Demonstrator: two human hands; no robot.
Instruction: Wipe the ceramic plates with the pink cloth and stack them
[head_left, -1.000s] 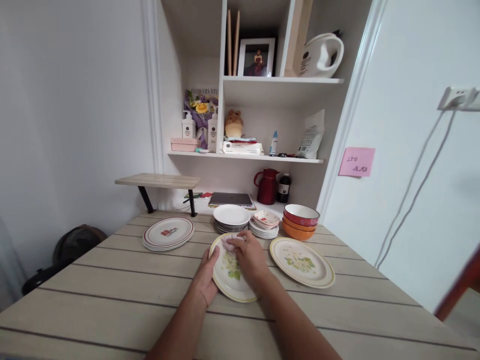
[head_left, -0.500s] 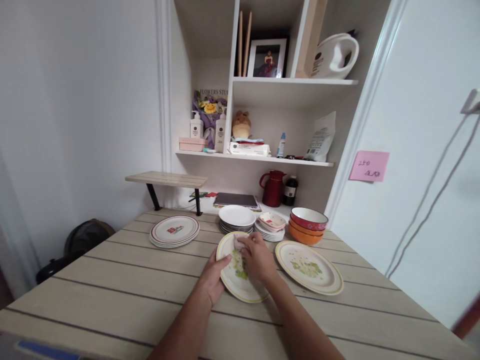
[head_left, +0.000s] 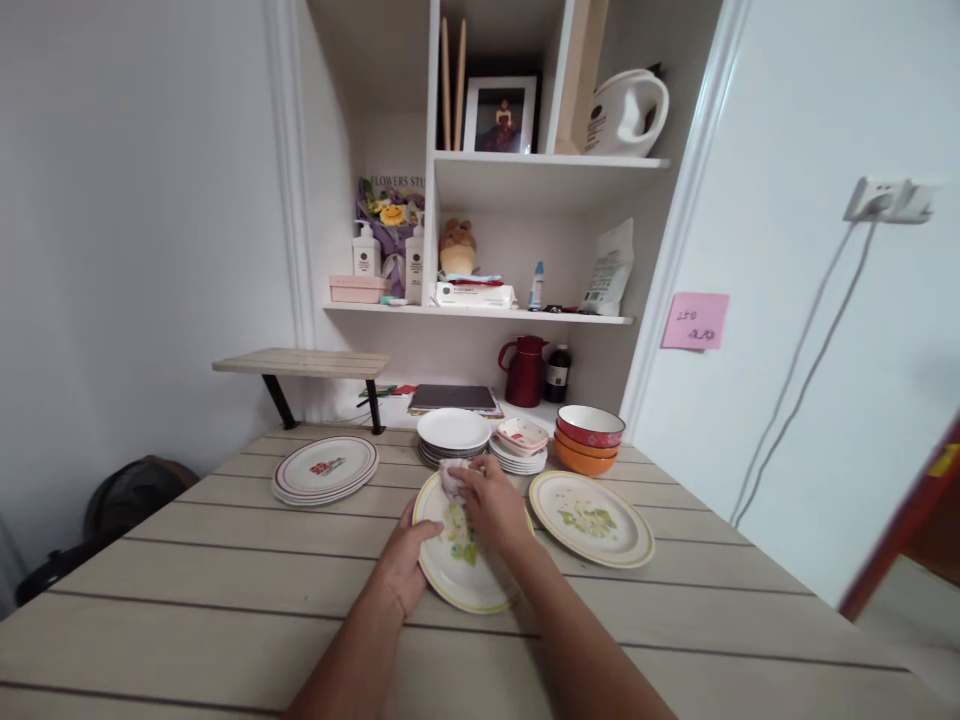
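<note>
Grips a flowered plate (head_left: pixel 480 585) in the left hand (head_left: pixel 405 560), thumb pressed over the upper face at its left side, other fingers mostly hidden under the rim. Holds it tilted towards the body, over the middle of the tabletop (head_left: pixel 225 590), well in from the left and right edges; cannot tell from here whether the lower rim touches the wood. Pinches a crumpled pale cloth (head_left: pixel 452 482) in the right hand (head_left: pixel 491 500), fingers bunched, pressing it to the plate's far rim, above the green-and-yellow print.

Just right of the held plate, towards the tabletop's right edge: a second flowered plate (head_left: pixel 592 518), lying flat, face up. Towards the back left corner: a stack of red-rimmed plates (head_left: pixel 326 465), near the black legs of a small raised shelf (head_left: pixel 300 362).

Along the back edge, left to right: a white plate (head_left: pixel 454 430) atop darker-edged ones; a patterned dish (head_left: pixel 523 435) on small white plates (head_left: pixel 519 463); nested bowls (head_left: pixel 586 455), red above orange, nearest the back right corner. Beyond that edge: a dark red jug (head_left: pixel 525 372) beside a dark bottle (head_left: pixel 557 375).
</note>
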